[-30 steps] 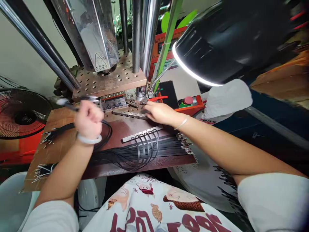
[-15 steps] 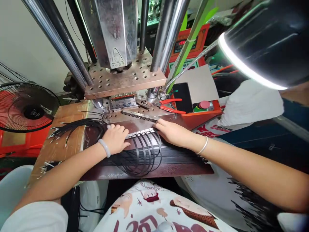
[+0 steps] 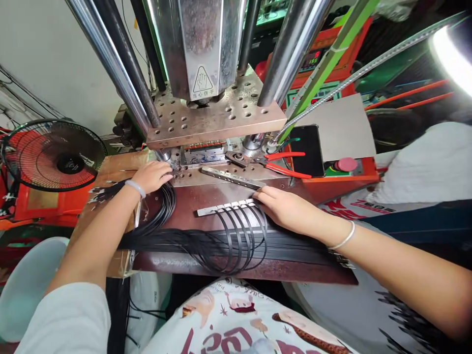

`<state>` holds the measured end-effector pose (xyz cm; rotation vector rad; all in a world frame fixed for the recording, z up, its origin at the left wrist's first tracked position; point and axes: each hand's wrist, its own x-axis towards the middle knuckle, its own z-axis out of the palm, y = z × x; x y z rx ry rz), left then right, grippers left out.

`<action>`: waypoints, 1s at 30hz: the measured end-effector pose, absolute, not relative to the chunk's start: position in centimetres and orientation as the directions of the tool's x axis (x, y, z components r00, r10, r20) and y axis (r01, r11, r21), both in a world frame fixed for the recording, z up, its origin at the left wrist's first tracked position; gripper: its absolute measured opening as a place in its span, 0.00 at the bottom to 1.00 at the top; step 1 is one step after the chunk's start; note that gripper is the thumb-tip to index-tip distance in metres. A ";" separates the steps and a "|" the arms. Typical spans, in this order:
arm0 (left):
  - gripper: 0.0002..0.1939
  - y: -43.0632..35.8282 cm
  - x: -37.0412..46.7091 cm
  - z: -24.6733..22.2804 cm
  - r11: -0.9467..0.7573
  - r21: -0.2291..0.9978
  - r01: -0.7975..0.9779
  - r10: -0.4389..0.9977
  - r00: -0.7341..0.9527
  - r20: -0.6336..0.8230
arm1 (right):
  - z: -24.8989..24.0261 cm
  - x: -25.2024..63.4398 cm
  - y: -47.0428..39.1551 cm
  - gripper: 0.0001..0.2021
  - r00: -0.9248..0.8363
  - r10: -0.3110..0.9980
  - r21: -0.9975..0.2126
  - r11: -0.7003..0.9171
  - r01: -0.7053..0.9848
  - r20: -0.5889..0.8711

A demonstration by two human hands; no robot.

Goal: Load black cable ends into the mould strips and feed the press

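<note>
My right hand [image 3: 283, 207] has its fingers closed at the right end of a slotted metal bar [image 3: 205, 212], which lies on the dark red table plate. Several black cables [image 3: 239, 236] sit in the slots and loop toward me. Touching or nearly touching the right fingertips is the end of a perforated metal strip [image 3: 230, 178]. My left hand [image 3: 153, 176], fingers stretched out and apart from the bar, reaches over a coiled bundle of black cables [image 3: 167, 209]. No object shows in the left fingers; its palm is hidden.
Behind stands a press with a drilled plate [image 3: 217, 123] above a metal mold [image 3: 202, 155]. Red-handled pliers [image 3: 285, 164], a phone [image 3: 304, 147] and a red button [image 3: 347, 164] are at the right. A fan [image 3: 55, 155] and a cardboard box [image 3: 106, 206] stand left.
My left hand has left the slotted bar's left end and moved left and back, over the coiled cables. My right hand stays at the bar's right end. The view has shifted.
</note>
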<state>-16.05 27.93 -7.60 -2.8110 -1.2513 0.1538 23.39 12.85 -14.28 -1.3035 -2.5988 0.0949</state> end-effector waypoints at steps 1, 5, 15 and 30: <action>0.21 28.2 -16.2 -7.4 -0.674 -0.128 0.727 0.738 0.670 -0.078 | -14.3 23.4 12.8 0.13 -0.575 0.798 -0.155 0.600 0.785 0.180; 0.25 27.8 -19.5 -4.5 -0.300 -0.284 0.911 0.926 0.349 0.144 | -14.8 23.5 12.3 0.13 -0.559 0.804 -0.173 0.592 0.787 0.205; 0.38 14.5 -17.2 -6.0 -0.007 -0.139 0.990 0.977 -0.023 -0.212 | -15.9 23.5 12.3 0.13 -0.554 0.775 -0.186 0.618 0.763 0.302; 0.12 15.5 -6.5 -9.0 -0.771 -0.170 0.614 0.637 0.745 -0.200 | -13.7 22.9 13.1 0.10 -0.605 0.768 0.024 0.614 0.789 0.209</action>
